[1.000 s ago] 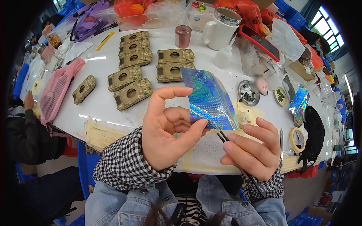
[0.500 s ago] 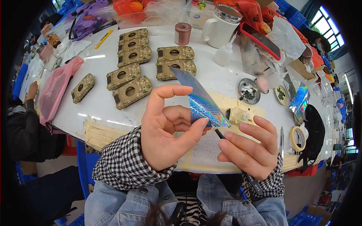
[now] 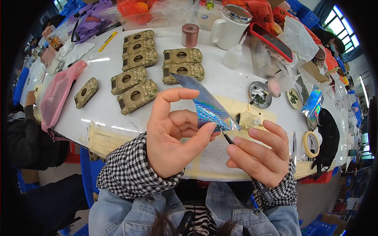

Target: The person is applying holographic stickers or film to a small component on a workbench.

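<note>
My left hand [image 3: 173, 133] pinches a shiny holographic film sheet [image 3: 214, 104] between thumb and fingers, its index finger along the left edge. The sheet is held tilted above the table's near side. Closed around black tweezers [image 3: 227, 137], my right hand [image 3: 262, 153] brings their fine tip to the sheet's lower edge. Whether the tip grips anything is too small to tell. The tweezers' printed rear end shows by my right wrist. Behind the sheet, a cream-coloured small block [image 3: 252, 120] sits on masking tape, partly hidden.
Several camouflage model tank hulls [image 3: 136, 96] stand at left and centre. A pink mesh basket [image 3: 61, 94] lies farther left. A white mug [image 3: 232, 27], a red-cased phone [image 3: 271, 42], a round tin [image 3: 260, 94] and a tape roll [image 3: 311, 144] are on the right. Another person's sleeve [image 3: 27, 137] shows far left.
The sheet has tilted a little, its far corner shifting left. The tweezers' tip has moved slightly left along the lower edge. Both hands keep their holds.
</note>
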{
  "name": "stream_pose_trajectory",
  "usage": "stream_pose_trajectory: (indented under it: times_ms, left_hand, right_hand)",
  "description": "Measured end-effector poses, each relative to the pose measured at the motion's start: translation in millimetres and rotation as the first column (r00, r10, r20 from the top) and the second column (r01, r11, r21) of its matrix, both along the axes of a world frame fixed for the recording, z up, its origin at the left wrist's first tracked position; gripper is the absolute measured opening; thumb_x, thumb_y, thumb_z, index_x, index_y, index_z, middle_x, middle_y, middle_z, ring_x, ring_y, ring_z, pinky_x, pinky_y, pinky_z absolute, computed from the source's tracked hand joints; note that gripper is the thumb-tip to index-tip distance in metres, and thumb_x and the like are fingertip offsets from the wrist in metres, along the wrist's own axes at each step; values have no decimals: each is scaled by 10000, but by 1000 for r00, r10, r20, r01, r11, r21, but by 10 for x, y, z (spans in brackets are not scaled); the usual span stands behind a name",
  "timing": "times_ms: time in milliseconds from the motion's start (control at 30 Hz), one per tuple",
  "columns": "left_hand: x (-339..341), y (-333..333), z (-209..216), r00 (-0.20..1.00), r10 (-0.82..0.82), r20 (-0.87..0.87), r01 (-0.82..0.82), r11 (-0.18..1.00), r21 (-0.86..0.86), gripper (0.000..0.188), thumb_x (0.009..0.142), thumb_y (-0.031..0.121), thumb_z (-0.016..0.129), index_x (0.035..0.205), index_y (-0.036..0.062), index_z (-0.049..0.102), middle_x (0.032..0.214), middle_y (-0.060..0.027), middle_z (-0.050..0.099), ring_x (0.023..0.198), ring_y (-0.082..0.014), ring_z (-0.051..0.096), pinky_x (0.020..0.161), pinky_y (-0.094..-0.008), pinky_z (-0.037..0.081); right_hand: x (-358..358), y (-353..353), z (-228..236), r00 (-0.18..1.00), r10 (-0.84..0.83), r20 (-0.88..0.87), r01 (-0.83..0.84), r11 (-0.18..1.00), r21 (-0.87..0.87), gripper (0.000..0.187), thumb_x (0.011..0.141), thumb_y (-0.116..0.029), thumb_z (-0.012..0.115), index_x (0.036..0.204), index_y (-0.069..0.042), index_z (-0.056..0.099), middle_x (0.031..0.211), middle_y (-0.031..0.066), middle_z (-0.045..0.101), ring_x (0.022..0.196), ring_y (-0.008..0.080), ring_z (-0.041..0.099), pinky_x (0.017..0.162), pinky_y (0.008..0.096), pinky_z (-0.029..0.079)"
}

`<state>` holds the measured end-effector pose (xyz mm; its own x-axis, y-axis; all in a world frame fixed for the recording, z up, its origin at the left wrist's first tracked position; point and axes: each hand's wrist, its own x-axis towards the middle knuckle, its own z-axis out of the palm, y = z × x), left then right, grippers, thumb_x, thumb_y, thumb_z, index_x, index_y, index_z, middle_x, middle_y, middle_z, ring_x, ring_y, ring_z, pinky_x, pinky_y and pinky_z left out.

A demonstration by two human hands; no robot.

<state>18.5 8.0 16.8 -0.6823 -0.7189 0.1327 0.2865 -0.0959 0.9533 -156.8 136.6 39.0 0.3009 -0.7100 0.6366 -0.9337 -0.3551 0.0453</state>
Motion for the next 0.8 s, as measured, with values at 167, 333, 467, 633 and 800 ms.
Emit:
stream_pose_trajectory:
  times_ms: [167,333,467,633,800]
  left_hand:
    - [-4,10,10,1000,7,-1,-7,1000,14,553,903,-93,582,1346,24,271,980,-140,708,925,-179,700,813,-294,598]
    - [3,-1,5,1000,3,10,-3,1000,2,550,904,-90,583,1346,21,274,962,-134,709,902,-177,704,807,-291,599]
    - [-7,0,3,1000,23,3,-23,999,50,545,898,-81,602,1334,21,292,944,-126,710,883,-172,707,800,-279,591]
    - [-20,4,53,999,41,9,-42,994,100,549,884,-65,641,1317,21,316,927,-119,711,872,-160,707,807,-266,578]
    - [-42,-37,-2,996,87,-21,-85,993,78,556,892,-67,631,1345,-3,315,925,-122,710,866,-166,704,812,-279,577]
  right_hand:
    - [-8,-2,-13,1000,9,-1,-9,1000,-13,286,821,-271,769,1086,-176,718,1048,-35,694,1042,182,619,960,396,511]
    - [-11,-4,-17,1000,11,-9,-11,1000,-21,272,829,-268,764,1080,-173,722,1045,-35,696,1036,183,621,954,394,516]
    - [-4,-10,-9,1000,15,-13,-16,1000,-22,253,832,-269,761,1064,-173,730,1036,-39,698,1028,184,623,947,394,521]
    - [-2,17,38,1000,18,-9,-18,1000,-18,241,832,-277,759,1048,-173,736,1021,-44,699,1010,181,627,936,395,528]
    - [-119,280,66,1000,-26,-5,26,997,71,245,828,-297,760,1037,-172,737,981,-36,705,971,174,634,915,395,537]
